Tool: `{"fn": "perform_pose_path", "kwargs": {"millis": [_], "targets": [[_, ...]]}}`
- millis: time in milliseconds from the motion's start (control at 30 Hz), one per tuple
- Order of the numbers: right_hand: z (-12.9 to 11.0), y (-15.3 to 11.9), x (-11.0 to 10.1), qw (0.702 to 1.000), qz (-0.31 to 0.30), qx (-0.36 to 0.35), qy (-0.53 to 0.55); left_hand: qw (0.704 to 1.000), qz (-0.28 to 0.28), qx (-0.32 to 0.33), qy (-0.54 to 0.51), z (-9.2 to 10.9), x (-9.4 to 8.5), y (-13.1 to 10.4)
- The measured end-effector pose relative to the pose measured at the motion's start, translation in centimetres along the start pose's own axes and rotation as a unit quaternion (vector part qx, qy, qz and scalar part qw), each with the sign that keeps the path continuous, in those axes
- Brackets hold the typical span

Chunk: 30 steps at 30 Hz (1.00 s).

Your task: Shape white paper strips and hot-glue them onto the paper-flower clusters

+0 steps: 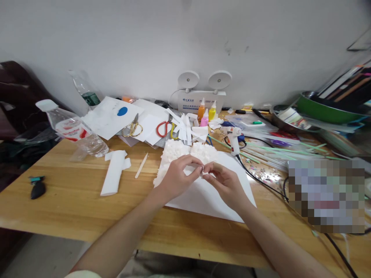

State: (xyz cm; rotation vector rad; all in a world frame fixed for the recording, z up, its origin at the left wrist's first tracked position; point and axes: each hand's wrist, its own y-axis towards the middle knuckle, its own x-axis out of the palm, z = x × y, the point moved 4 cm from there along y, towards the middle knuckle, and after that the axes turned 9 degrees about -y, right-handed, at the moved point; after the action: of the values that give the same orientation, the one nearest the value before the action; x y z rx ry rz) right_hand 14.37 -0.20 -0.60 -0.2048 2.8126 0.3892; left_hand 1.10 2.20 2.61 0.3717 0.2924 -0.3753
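Observation:
Both hands meet above a white sheet [226,197] on the wooden table. My left hand [181,173] pinches a small white piece [202,173] between thumb and forefinger. From the other side, my right hand [224,179] has its thumb and forefinger on the same piece, whose shape is mostly hidden by the fingertips. Just behind the hands, bumpy white clusters [204,153] lie on the sheet. A white glue gun [233,139] stands to the right of them, its black cable running toward the right.
On the left are a rolled white paper [113,173], a pointed stick [141,165], a black-handled tool [38,187] and a plastic bottle [78,133]. Behind lie scissors [132,129], paper strips [184,127] and paint bottles [212,111]. Thin sticks [278,152] and a green pan [327,110] are right.

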Motion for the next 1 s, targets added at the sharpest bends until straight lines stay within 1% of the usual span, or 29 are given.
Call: {"fn": "perform_pose_path", "kwargs": {"millis": [100, 267, 333, 500, 633, 867, 1000], "targets": [[0.25, -0.13, -0.03, 1.000, 0.019, 0.003, -0.012, 1.000, 0.005, 0.006, 0.002, 0.03, 0.21, -0.10], [0.50, -0.38, -0.52, 0.995, 0.094, 0.015, -0.027, 1.000, 0.008, 0.010, -0.022, 0.14, 0.40, -0.16], [0.56, -0.39, -0.59, 0.994, 0.109, 0.021, -0.024, 1.000, 0.009, 0.010, -0.025, 0.20, 0.42, -0.16], [0.48, -0.36, -0.43, 0.993, 0.115, 0.019, -0.011, 0.999, 0.016, 0.027, -0.032, 0.16, 0.60, -0.25], [0.36, -0.40, -0.31, 0.993, 0.118, 0.016, -0.006, 0.999, 0.024, 0.028, -0.039, 0.04, 0.71, -0.29], [0.41, -0.31, -0.46, 0.992, 0.128, 0.018, -0.004, 1.000, 0.015, 0.022, -0.012, 0.58, 0.41, -0.27], [0.47, -0.27, -0.59, 0.990, 0.136, 0.018, -0.004, 0.999, 0.018, 0.032, -0.016, 0.66, 0.39, -0.29]]}}
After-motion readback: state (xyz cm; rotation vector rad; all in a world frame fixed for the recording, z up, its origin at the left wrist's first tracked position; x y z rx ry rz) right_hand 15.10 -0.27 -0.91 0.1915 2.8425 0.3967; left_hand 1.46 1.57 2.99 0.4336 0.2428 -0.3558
